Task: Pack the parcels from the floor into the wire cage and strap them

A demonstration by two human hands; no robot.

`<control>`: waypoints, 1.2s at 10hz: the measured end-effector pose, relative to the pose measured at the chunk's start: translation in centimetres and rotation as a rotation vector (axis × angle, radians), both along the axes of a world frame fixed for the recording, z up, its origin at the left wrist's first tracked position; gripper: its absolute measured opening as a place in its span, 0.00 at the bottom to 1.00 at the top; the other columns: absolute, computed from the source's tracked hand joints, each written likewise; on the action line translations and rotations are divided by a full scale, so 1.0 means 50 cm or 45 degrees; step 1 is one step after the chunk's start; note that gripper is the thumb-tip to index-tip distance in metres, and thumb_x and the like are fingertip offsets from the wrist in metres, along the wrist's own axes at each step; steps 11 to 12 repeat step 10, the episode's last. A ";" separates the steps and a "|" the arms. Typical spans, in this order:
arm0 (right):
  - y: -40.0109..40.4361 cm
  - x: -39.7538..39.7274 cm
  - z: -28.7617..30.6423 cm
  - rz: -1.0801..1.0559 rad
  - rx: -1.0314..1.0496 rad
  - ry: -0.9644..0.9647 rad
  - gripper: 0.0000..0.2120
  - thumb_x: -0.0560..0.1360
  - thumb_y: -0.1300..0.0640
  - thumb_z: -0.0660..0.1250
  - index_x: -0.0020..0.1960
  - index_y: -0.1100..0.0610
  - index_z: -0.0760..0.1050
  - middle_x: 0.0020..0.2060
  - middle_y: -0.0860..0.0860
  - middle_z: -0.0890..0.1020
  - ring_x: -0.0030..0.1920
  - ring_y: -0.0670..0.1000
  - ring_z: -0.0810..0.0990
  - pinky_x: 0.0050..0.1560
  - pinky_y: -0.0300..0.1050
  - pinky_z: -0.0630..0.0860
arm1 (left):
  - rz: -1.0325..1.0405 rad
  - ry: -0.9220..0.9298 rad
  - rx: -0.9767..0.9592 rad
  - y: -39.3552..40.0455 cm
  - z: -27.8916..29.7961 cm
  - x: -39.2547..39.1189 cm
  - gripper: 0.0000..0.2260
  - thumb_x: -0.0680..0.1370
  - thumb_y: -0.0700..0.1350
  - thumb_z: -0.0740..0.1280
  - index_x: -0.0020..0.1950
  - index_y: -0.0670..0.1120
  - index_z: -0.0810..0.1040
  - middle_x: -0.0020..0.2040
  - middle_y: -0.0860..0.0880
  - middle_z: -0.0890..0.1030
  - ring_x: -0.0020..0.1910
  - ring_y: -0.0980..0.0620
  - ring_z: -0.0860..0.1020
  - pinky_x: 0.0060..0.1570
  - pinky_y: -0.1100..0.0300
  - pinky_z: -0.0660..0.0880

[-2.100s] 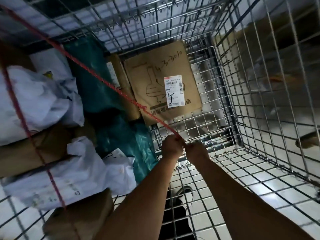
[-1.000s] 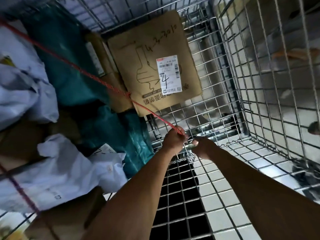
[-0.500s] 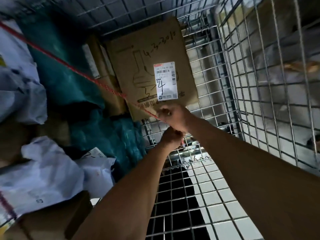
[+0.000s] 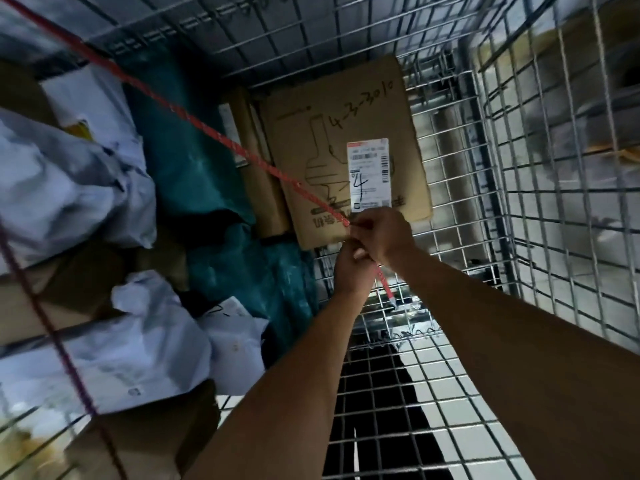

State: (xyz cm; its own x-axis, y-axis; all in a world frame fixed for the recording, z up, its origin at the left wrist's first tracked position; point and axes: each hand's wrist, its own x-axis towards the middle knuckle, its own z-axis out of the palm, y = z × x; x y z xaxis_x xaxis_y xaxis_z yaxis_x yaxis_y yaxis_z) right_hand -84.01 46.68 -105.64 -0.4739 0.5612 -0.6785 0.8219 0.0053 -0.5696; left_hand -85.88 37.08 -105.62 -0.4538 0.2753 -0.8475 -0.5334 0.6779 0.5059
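Observation:
A red strap cord (image 4: pixel 194 116) runs taut from the upper left across the parcels to my hands. My right hand (image 4: pixel 384 233) pinches the cord just below a flat cardboard parcel (image 4: pixel 322 161) with a white label marked 4. Just beneath it, my left hand (image 4: pixel 351 271) grips the same cord; the cord's loose end (image 4: pixel 386 289) hangs down to the wire cage wall (image 4: pixel 485 168). White plastic mailer bags (image 4: pixel 69 188) and teal wrapped parcels (image 4: pixel 194 161) lie packed at the left.
A second, darker cord (image 4: pixel 45 317) crosses the white bags and a brown box (image 4: pixel 145 441) at the lower left. Wire mesh closes the space on the right and behind. Through the mesh floor (image 4: pixel 433 410) a dark gap shows below my arms.
Both hands rose from the cage's lower wire to the bottom edge of the labelled parcel. The right hand moved above the left, and the cord's end now hangs below them.

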 end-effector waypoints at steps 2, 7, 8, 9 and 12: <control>-0.030 -0.031 0.009 0.154 0.023 -0.090 0.06 0.74 0.50 0.74 0.51 0.47 0.85 0.49 0.49 0.86 0.51 0.54 0.84 0.54 0.51 0.81 | -0.046 0.309 -0.326 -0.022 0.012 -0.037 0.10 0.84 0.42 0.63 0.53 0.39 0.83 0.45 0.42 0.83 0.46 0.45 0.78 0.39 0.61 0.69; -0.045 -0.081 0.036 0.012 -0.108 -0.200 0.05 0.70 0.53 0.73 0.43 0.53 0.82 0.41 0.48 0.84 0.47 0.53 0.83 0.38 0.39 0.71 | -0.083 0.319 -0.265 -0.062 0.080 -0.111 0.07 0.82 0.40 0.66 0.54 0.45 0.85 0.51 0.47 0.86 0.54 0.45 0.82 0.50 0.62 0.74; -0.037 -0.091 0.088 0.034 -0.095 -0.196 0.07 0.75 0.53 0.70 0.49 0.53 0.85 0.49 0.54 0.87 0.53 0.57 0.84 0.51 0.44 0.79 | -0.112 0.315 -0.235 -0.065 0.133 -0.132 0.10 0.84 0.43 0.63 0.58 0.45 0.84 0.51 0.47 0.86 0.53 0.44 0.82 0.49 0.65 0.76; -0.028 -0.108 0.149 0.207 0.004 -0.177 0.15 0.80 0.50 0.65 0.58 0.58 0.84 0.54 0.61 0.85 0.56 0.62 0.83 0.55 0.48 0.78 | -0.176 0.310 -0.189 -0.065 0.198 -0.165 0.13 0.86 0.49 0.58 0.58 0.48 0.81 0.52 0.47 0.84 0.51 0.46 0.81 0.51 0.57 0.77; -0.020 -0.122 0.241 0.207 -0.024 -0.198 0.19 0.83 0.49 0.59 0.58 0.62 0.81 0.55 0.63 0.83 0.57 0.63 0.81 0.52 0.47 0.74 | -0.176 0.322 -0.161 -0.072 0.284 -0.204 0.13 0.86 0.50 0.56 0.51 0.51 0.79 0.41 0.54 0.78 0.46 0.49 0.78 0.37 0.62 0.70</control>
